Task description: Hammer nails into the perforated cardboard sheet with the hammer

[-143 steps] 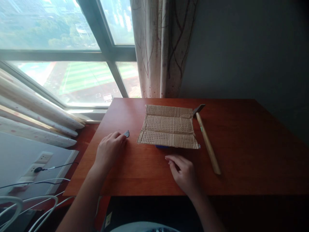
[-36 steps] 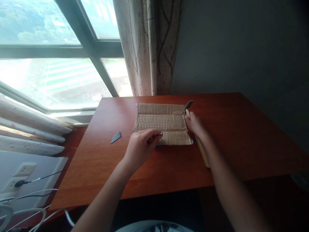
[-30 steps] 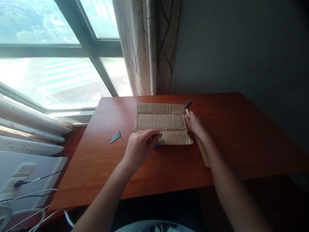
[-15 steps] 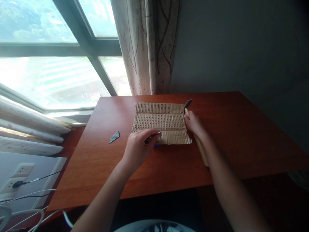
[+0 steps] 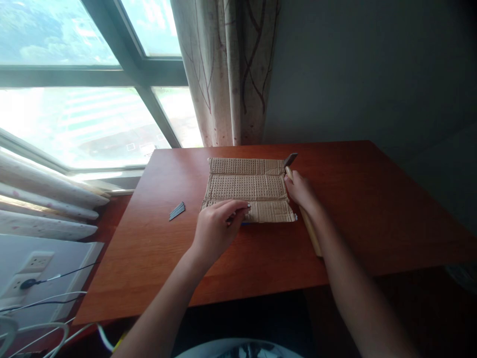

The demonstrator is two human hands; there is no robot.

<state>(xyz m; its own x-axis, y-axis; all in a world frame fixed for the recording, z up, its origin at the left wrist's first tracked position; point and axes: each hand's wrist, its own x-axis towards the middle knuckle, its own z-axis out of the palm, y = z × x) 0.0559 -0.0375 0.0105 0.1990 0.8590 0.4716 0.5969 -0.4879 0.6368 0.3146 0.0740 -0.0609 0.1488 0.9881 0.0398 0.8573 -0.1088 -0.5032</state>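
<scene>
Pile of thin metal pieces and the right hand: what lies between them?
In the head view, the perforated cardboard lies between the pile of thin metal pieces and the right hand, with the left hand overlapping its near-left part.

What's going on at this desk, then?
A person's left hand pinches a small bright-tipped piece, probably a nail, at the near part of a creased brown cardboard sheet dotted with holes. The right hand grips a dark-headed tool with a pale wooden handle. Thin grey metal nails lie bunched on the reddish-brown wooden table, left of the sheet.
</scene>
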